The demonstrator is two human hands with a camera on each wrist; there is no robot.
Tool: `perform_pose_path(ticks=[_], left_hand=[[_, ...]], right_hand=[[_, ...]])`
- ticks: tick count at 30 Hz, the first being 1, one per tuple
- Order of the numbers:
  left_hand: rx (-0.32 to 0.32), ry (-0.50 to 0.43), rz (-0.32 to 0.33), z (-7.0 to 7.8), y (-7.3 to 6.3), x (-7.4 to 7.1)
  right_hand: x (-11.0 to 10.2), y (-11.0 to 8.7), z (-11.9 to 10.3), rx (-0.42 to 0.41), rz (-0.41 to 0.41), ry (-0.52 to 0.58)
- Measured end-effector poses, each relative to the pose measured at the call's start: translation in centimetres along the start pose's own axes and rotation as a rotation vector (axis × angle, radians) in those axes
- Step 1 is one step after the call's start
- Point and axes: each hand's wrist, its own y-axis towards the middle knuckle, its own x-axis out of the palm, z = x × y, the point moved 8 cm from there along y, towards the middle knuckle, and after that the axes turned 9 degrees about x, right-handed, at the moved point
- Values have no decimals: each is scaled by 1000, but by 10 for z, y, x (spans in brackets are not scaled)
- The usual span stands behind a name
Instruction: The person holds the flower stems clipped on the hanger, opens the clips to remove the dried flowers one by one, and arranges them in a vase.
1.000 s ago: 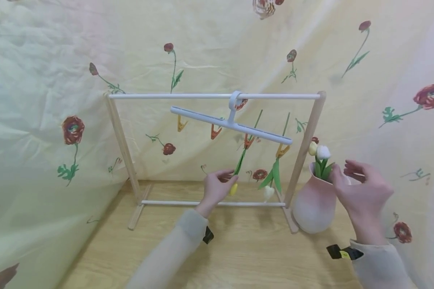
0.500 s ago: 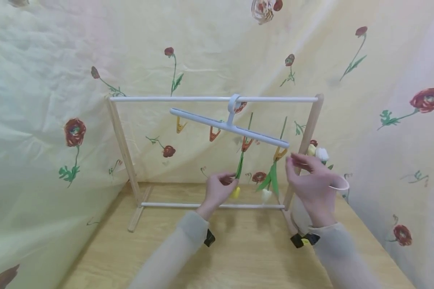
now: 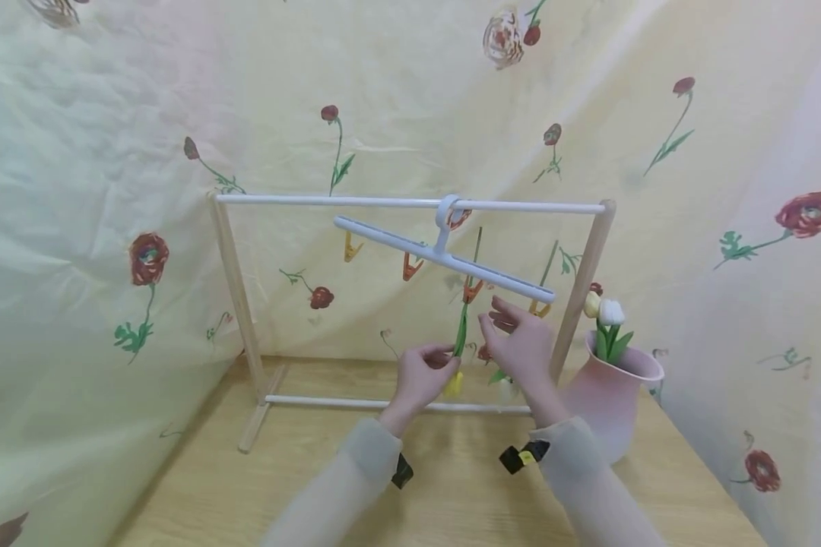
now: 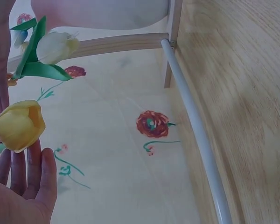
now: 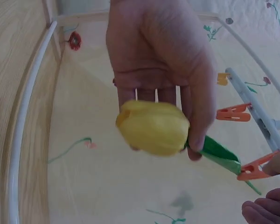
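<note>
Fingers (image 3: 449,370) of the left hand (image 3: 419,378) pinch a yellow tulip (image 3: 461,333) clipped to a tilted hanger (image 3: 397,241).

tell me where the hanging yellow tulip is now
In the head view, the yellow tulip hangs upside down slightly right of centre, below an orange clip, its stem in the left hand.

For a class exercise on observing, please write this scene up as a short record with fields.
Left hand: holds the yellow tulip just above its flower
Right hand: beside the orange clip gripping that tulip; contact unclear
White tulip: upside down, partly behind the right hand in the head view
Free clips: one yellow, one orange
Hanger: hooked over the rack's top bar, right end lower
Vase: right of the rack, with a white bloom and a pale yellow bloom
</note>
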Motion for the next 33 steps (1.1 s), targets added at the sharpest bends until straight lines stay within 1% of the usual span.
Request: perform_pose_path(ticks=[4, 9, 13, 17, 22, 29, 33], left_hand=[[34, -1, -7, 5, 1, 0], [50, 11, -9, 7, 1, 1], [65, 16, -7, 8, -1, 2], [70, 9, -29, 9, -3, 6], [60, 23, -43, 8, -4, 7], [45, 53, -56, 5, -3, 9], [50, 52, -57, 6, -3, 10]], right_hand=[[9, 10, -1, 47, 48, 113], [19, 18, 2, 99, 104, 251], [24, 21, 4, 99, 134, 340], [24, 24, 7, 79, 197, 412], [22, 24, 6, 67, 251, 416], [20, 25, 1, 29, 291, 425], [21, 26, 2, 31, 297, 408]])
